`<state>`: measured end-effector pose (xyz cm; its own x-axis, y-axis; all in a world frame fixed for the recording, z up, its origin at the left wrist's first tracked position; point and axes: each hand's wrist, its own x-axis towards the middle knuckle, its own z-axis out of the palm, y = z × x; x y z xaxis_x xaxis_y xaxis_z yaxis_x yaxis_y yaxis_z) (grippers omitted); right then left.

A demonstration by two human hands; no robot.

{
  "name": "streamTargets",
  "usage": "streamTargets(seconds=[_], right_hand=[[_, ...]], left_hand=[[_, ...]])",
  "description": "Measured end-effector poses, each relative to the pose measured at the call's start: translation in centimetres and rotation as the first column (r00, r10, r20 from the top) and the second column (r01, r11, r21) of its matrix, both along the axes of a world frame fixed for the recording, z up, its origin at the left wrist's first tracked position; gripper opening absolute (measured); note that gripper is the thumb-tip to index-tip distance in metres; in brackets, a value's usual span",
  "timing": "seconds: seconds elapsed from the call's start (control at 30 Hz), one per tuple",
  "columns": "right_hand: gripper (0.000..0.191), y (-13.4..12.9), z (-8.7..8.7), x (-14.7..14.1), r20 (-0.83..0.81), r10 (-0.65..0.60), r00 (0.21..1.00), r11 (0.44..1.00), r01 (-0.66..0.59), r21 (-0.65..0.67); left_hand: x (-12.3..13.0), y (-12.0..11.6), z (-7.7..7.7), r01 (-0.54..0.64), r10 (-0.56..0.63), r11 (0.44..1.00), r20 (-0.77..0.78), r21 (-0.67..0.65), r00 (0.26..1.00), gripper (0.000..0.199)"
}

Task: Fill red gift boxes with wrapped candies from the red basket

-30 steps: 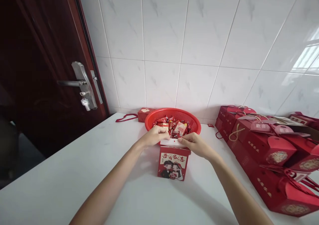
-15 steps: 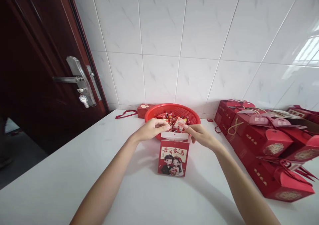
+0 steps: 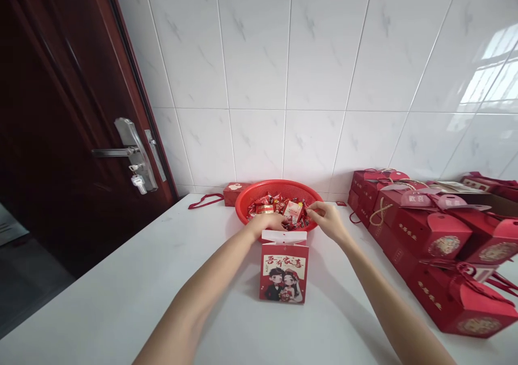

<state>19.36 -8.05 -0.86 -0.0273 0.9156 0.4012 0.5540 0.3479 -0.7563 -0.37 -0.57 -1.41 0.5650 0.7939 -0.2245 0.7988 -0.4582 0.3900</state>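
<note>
A red plastic basket (image 3: 309, 192) full of red-wrapped candies (image 3: 276, 199) stands near the wall. My left hand (image 3: 270, 222) reaches over its near rim, the fingers stretched out among the candies and their tips partly hidden. At the basket's right side is my right hand (image 3: 328, 220), thumb and forefinger closed together near the candies; anything between them is too small to make out. In front of the basket stands a red gift box (image 3: 282, 273) upright, its white-edged top open and a cartoon couple printed on its front. Neither hand visibly grips the box.
Red gift boxes (image 3: 424, 225) with cords and ribbons are stacked along the right side of the white table (image 3: 162, 289). A small red box (image 3: 233, 193) and a red ribbon (image 3: 206, 200) lie left of the basket. A brown door (image 3: 73, 84) with keys is at left.
Both hands have moved from above the gift box to the basket: the left down into the candies, the right to the basket's right side. The camera view has tilted slightly upward.
</note>
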Motion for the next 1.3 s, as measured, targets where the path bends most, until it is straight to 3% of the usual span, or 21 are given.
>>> streamTargets(seconds=[0.17,0.37,0.47,0.57,0.7,0.9,1.13,1.3], right_hand=[[0.017,2.3,0.7,-0.5,0.067,-0.047,0.997,0.998,0.049,-0.039],[0.022,7.8,1.1,-2.6,0.238,-0.086,0.967,0.982,0.122,-0.142],[0.035,9.8,0.5,-3.2,0.354,-0.013,0.935,0.967,0.102,-0.234],[0.037,10.5,-0.2,-3.4,0.451,0.104,0.886,0.948,0.049,-0.313],[0.035,10.1,-0.7,-3.3,0.522,0.163,0.837,0.942,0.024,-0.334],[0.030,7.6,-1.2,-3.7,0.558,0.101,0.824,0.953,0.082,-0.293],[0.010,4.0,-1.6,-4.1,0.503,-0.107,0.857,0.970,0.202,-0.137],[0.025,4.0,-1.4,-2.9,0.330,-0.333,0.883,0.934,0.357,-0.012]], left_hand=[[-0.1,-0.1,-1.1,0.016,-0.008,0.997,-0.124,0.071,0.992,0.030],[-0.6,-1.4,-1.7,0.008,0.026,0.988,-0.217,0.153,0.976,0.050],[-0.1,-1.8,-1.5,-0.003,0.047,0.987,-0.277,0.158,0.960,0.050],[0.6,-1.8,-1.1,0.005,0.042,0.989,-0.318,0.147,0.947,0.042],[1.1,-1.6,-0.5,0.017,0.034,0.990,-0.353,0.139,0.935,0.035],[0.8,-2.7,-0.5,0.045,0.030,0.973,-0.316,0.228,0.948,0.046],[0.6,-4.1,-0.9,0.040,0.049,0.937,-0.245,0.347,0.968,0.045],[1.3,-4.0,-1.9,-0.004,0.096,0.917,-0.211,0.398,0.973,0.042]])
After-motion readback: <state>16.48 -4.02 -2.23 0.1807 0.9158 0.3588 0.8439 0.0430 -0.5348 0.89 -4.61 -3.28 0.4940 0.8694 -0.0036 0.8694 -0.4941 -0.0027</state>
